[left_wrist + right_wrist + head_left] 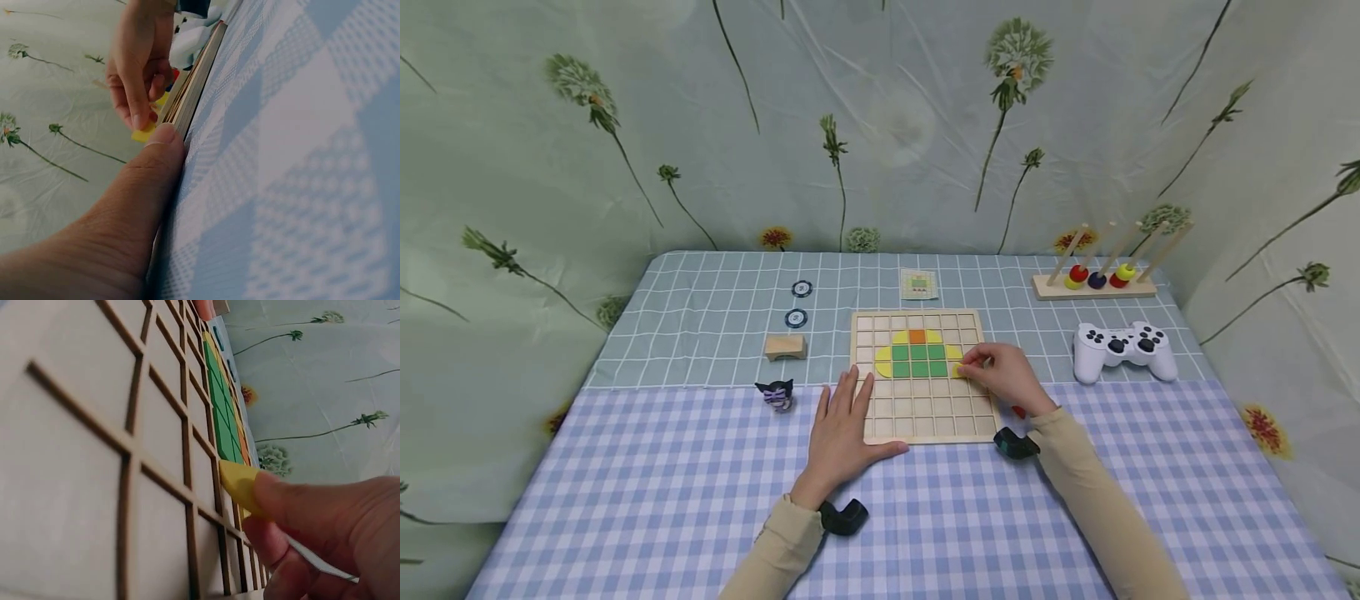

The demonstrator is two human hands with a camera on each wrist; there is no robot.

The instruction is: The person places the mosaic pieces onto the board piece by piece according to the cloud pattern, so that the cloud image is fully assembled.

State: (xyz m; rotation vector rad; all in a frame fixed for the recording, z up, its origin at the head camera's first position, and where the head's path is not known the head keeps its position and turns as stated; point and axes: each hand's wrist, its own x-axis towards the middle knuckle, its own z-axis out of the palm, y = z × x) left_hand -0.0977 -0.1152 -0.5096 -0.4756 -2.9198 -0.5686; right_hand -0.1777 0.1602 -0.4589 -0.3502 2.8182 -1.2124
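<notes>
A square wooden grid board [932, 408] lies on the table, with green square tiles [919, 360], an orange tile [917, 337] and yellow rounded tiles [883, 367] set in its upper cells. My right hand [1006, 379] pinches a yellow rounded tile [240, 482] between thumb and fingers, tilted at a cell just right of the green tiles. My left hand [842, 429] lies with fingers spread along the board's left edge, its thumb [153, 159] at the near edge. Part of a red piece [1018, 412] shows beside the board under the right wrist.
Left of the board are a wooden block [786, 347], a small dark figurine [777, 395] and two poker chips [796, 317]. A pattern card [919, 284] lies behind it. A white game controller [1124, 350] and a bead-and-peg stand [1093, 286] sit to the right.
</notes>
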